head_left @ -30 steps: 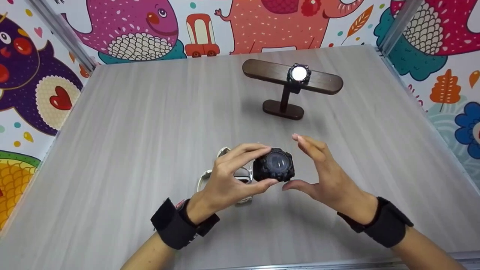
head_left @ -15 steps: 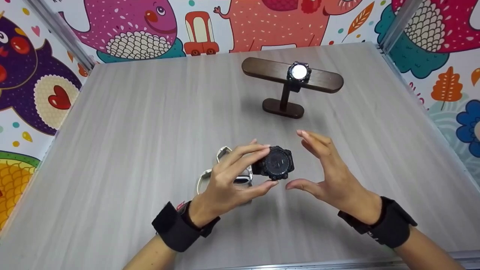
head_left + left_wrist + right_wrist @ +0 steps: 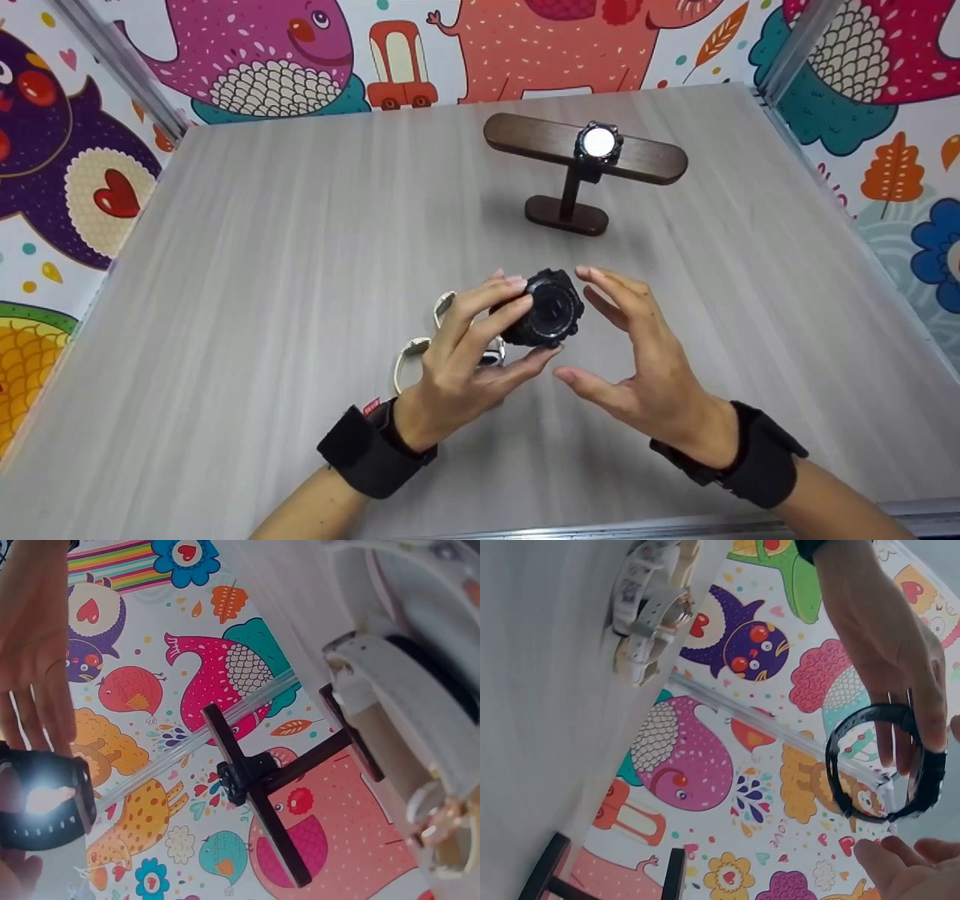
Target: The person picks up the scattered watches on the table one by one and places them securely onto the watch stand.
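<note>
My left hand grips a black wristwatch by its sides, with the dial turned up and the case tilted. In the right wrist view the black wristwatch shows as a closed loop with an open middle. Just right of it, my right hand is spread, thumb and fingers apart, fingertips close to the case. Under and behind my left hand lie white wristwatches on the table, partly hidden. The left wrist view shows their white strap and a buckle up close.
A dark wooden watch stand is farther back on the grey table, bearing another black watch with a bright, glaring dial. Printed cartoon walls and metal rails edge the table.
My left hand has raised the black wristwatch slightly away from me and tilted it. My right hand drew back a little, then came nearer the watch again.
</note>
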`<state>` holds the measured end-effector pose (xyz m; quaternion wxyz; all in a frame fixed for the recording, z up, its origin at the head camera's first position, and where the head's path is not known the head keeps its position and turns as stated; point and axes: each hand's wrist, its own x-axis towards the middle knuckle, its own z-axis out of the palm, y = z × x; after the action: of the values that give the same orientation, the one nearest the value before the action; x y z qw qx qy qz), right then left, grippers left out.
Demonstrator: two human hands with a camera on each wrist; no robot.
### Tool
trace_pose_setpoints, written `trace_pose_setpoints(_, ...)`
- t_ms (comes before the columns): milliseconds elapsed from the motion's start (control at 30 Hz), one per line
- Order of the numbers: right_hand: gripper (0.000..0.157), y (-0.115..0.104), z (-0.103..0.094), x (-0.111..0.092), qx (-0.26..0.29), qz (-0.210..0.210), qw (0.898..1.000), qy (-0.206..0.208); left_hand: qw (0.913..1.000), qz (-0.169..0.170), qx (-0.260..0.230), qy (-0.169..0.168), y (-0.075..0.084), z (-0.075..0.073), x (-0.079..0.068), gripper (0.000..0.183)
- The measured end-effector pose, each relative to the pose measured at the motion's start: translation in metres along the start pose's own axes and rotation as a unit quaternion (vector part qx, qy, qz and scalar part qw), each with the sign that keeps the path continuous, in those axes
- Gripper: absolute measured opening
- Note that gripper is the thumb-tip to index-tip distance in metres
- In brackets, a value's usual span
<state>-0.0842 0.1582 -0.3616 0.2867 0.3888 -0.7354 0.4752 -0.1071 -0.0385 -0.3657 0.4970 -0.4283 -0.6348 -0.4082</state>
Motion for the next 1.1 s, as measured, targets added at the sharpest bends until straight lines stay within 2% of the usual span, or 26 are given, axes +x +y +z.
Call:
trace_pose_setpoints(133,0.083,-0.008,0.01,0.005,0.005,0.015,0.999,0.033,0.9992,0.032,0.024,0.01,0.0,0.004,0.002,0.045)
trace_pose_setpoints(267,0.086,-0.013,0.019,0.01,0.002,0.02,0.998,0.052,0.9976,0.059,0.037,0.002,0.0,0.006,0.002,0.045)
trace_pose_setpoints(467,0.072,-0.015,0.026,0.013,-0.003,0.029,0.996,0.079,0.9947,0.086,0.052,-0.019,0.003,0.005,0.001,0.045)
trace_pose_setpoints(600,0.068,-0.015,0.027,0.011,0.007,0.046,0.995,0.085,0.9951,0.081,0.046,-0.034,0.003,0.005,-0.001,0.045)
trace_pose_setpoints(800,0.067,-0.014,0.025,0.01,0.006,0.062,0.995,0.08,0.9957,0.073,0.046,-0.035,0.003,0.009,-0.004,0.039)
trace_pose_setpoints(933,0.065,-0.011,0.024,0.01,-0.006,0.059,0.996,0.069,0.9968,0.053,0.043,-0.042,0.002,0.013,-0.006,0.038)
trace_pose_setpoints(1033,0.065,-0.006,0.023,0.011,-0.012,0.054,0.997,0.059,0.9968,0.028,0.035,-0.066,-0.001,0.012,-0.006,0.049)
trace_pose_setpoints(1100,0.065,-0.003,0.021,0.012,-0.018,0.05,0.997,0.051,0.9949,0.01,0.029,-0.096,-0.004,0.01,-0.004,0.059)
